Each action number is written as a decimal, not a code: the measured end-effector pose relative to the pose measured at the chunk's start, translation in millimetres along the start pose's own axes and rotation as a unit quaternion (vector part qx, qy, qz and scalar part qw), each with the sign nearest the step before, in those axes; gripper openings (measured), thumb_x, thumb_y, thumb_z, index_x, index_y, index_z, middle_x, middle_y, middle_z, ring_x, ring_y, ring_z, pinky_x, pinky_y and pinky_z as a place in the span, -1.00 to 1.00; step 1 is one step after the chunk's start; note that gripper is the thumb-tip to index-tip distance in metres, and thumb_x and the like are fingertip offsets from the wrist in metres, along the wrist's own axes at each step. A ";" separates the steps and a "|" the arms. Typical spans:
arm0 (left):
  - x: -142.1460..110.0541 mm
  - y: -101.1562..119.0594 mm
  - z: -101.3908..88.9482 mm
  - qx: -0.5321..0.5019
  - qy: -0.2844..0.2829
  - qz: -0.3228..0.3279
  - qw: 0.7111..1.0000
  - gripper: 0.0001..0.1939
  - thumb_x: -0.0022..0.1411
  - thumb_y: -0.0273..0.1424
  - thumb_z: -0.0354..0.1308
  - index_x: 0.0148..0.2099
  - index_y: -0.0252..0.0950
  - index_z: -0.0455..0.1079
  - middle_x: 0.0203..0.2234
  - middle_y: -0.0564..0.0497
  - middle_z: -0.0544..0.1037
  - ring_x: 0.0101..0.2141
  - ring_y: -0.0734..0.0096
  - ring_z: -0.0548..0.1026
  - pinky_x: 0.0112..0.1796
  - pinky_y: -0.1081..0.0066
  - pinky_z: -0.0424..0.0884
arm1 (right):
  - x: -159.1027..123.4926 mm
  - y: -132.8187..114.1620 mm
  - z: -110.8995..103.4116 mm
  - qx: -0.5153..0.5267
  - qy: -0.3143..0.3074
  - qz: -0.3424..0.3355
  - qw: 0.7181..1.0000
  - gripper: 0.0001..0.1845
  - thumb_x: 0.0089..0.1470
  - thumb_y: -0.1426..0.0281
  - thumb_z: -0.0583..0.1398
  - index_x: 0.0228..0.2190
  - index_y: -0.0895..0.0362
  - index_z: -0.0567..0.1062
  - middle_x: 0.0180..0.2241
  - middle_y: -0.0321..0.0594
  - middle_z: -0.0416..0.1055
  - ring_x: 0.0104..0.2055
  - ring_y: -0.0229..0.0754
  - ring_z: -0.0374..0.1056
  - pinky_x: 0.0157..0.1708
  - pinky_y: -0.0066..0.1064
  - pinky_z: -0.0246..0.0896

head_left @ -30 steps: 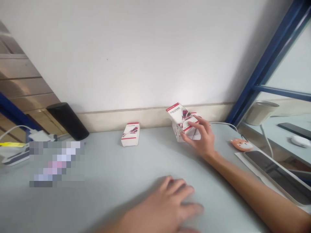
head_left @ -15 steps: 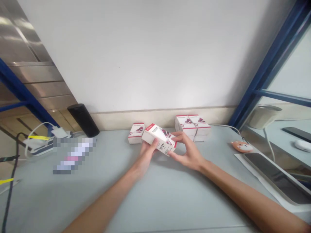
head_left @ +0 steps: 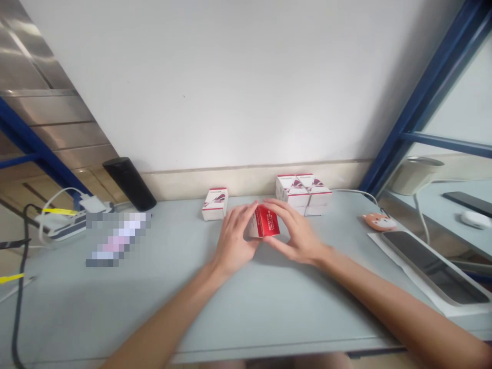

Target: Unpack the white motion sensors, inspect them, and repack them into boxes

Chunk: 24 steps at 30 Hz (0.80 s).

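A small cardboard box (head_left: 270,221) is held between my two hands above the table, its red printed end turned toward me. My left hand (head_left: 235,236) grips its left side, the fingers covering much of that side. On the right, my right hand (head_left: 300,233) has fingertips at the top edge and the thumb at the lower edge. Behind my left hand stands one white box with a red and purple print (head_left: 216,204). Beyond my right hand, several similar boxes (head_left: 303,193) are stacked together against the wall.
A black cylinder (head_left: 130,183) stands at the back left, beside a power strip (head_left: 71,225) with cables. A blurred-out item (head_left: 119,240) lies near it. To the right are an orange animal-shaped case (head_left: 380,222) and a phone (head_left: 434,266) on white paper. Blue frame posts flank the grey table (head_left: 230,318).
The box has been turned so that its red end faces me rather than its white printed sides. My left hand has shifted from underneath to its left side. The view has tilted slightly.
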<state>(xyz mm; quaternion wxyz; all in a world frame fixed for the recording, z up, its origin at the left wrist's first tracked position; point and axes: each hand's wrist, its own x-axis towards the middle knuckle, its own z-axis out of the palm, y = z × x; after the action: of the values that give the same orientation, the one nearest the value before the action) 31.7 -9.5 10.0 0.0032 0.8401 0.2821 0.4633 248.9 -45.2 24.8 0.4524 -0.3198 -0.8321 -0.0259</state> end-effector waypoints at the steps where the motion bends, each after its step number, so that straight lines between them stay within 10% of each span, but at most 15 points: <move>1: -0.1 -0.7 -0.4 0.006 -0.004 -0.002 1.000 -0.18 0.34 -0.42 0.33 0.52 0.00 0.08 0.20 -0.15 0.47 0.19 0.06 0.45 0.22 0.06 0.37 | 0.0 0.2 0.1 -0.005 -0.001 -0.002 1.000 -0.19 0.32 0.15 0.28 0.44 -0.06 0.10 0.32 0.09 0.31 0.33 0.16 0.34 0.24 0.10 0.41; 24: -1.7 -22.1 1.9 0.103 -0.082 0.007 0.991 -0.16 0.04 -0.74 0.07 0.34 -0.10 0.39 0.23 -0.09 0.46 0.25 0.09 0.41 0.27 0.07 0.30 | -2.4 4.1 7.1 0.039 -0.055 0.117 0.991 -0.37 0.12 0.30 0.37 0.07 0.02 0.15 0.05 0.01 0.24 0.05 0.11 0.40 0.00 0.02 0.50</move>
<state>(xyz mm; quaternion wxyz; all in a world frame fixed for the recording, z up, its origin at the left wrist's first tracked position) 22.1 8.7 1.7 -0.0635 0.8733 0.3209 0.3611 246.9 -40.9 17.7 0.4180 -0.3983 -0.8128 0.0775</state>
